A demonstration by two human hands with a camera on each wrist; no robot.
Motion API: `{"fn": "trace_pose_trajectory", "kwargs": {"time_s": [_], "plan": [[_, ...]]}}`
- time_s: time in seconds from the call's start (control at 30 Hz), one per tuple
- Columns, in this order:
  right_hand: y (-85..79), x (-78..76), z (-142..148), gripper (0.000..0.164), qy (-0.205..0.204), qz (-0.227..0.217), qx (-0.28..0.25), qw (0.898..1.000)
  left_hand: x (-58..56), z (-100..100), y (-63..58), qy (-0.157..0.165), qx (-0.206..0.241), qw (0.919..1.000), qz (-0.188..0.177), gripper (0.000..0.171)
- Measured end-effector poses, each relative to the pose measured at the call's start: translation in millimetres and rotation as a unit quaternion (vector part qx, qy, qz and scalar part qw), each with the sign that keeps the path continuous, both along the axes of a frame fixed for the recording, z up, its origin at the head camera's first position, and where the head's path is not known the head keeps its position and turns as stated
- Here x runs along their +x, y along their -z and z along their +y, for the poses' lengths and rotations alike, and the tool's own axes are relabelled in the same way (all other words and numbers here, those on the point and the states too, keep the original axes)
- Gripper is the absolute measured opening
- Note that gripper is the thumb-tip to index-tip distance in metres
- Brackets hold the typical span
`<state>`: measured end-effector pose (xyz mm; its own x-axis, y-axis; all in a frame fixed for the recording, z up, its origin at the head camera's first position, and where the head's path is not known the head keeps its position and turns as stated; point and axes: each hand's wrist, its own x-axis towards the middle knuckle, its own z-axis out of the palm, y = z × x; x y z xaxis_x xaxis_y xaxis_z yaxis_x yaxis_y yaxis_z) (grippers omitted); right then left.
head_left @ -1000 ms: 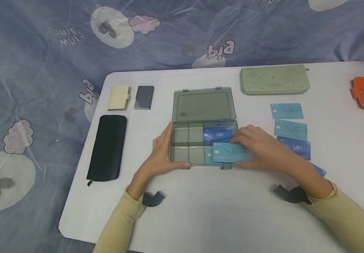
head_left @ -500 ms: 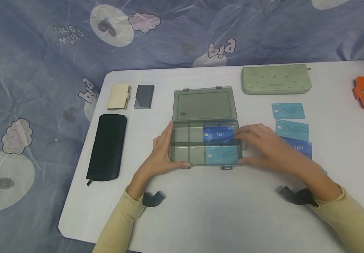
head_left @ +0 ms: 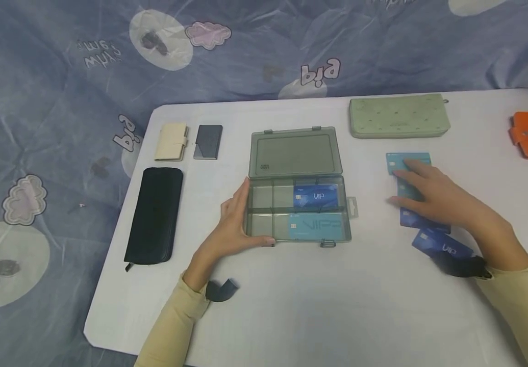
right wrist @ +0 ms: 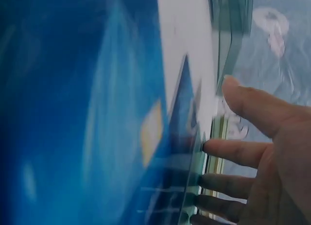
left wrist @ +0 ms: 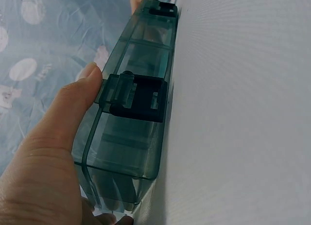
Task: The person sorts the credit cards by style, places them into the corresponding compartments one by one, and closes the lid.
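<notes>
Two hands: left (head_left: 232, 218) steadies box (head_left: 298, 214), right (head_left: 433, 193) touches cards (head_left: 408, 162).

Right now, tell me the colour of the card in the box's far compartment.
Dark blue card, with white "VIP" lettering; the head view shows it best.

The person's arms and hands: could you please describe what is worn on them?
Both arms wear pale yellow long sleeves down to the wrist. A dark strap with a loose tab wraps each wrist, by the left hand and the right hand. Both hands are bare: no gloves; no rings or watch show.
</notes>
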<state>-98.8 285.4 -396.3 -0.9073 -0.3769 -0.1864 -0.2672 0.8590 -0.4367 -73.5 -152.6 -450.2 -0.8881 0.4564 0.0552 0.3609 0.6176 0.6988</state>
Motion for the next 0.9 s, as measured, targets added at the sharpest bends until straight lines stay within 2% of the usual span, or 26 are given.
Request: {"fn": "trace_pose_trajectory", "kwargs": {"time_s": [0.17,0.3,0.4,0.5,0.7,0.9], "plan": [[-3.7,4.0,-21.2,0.062,-0.058,0.025,-0.024,0.998,0.4,-1.1,-0.4,-0.002,0.005,1.0,0.002,0.134],[-2.0,-5.9,-24.5,0.055,-0.083,0.074,-0.031,0.993,0.1,-0.7,0.5,0.0,0.005,1.0,0.0,0.134],[0.8,-17.6,-19.9,0.055,-0.071,0.096,-0.006,0.993,-0.3,0.2,1.3,0.0,0.005,1.0,-0.002,0.134],[2.9,-26.9,-15.8,0.059,-0.057,0.09,0.019,0.994,-0.1,0.8,2.6,0.001,0.005,1.0,-0.002,0.134],[4.7,-37.4,-16.4,0.058,-0.05,0.098,0.024,0.994,-1.6,1.4,1.5,0.006,0.001,0.9999,0.009,0.134],[6.7,-49.5,-20.3,0.06,-0.048,0.069,0.04,0.996,-1.6,0.2,0.6,0.006,0.002,1.0,0.007,0.134]]}}
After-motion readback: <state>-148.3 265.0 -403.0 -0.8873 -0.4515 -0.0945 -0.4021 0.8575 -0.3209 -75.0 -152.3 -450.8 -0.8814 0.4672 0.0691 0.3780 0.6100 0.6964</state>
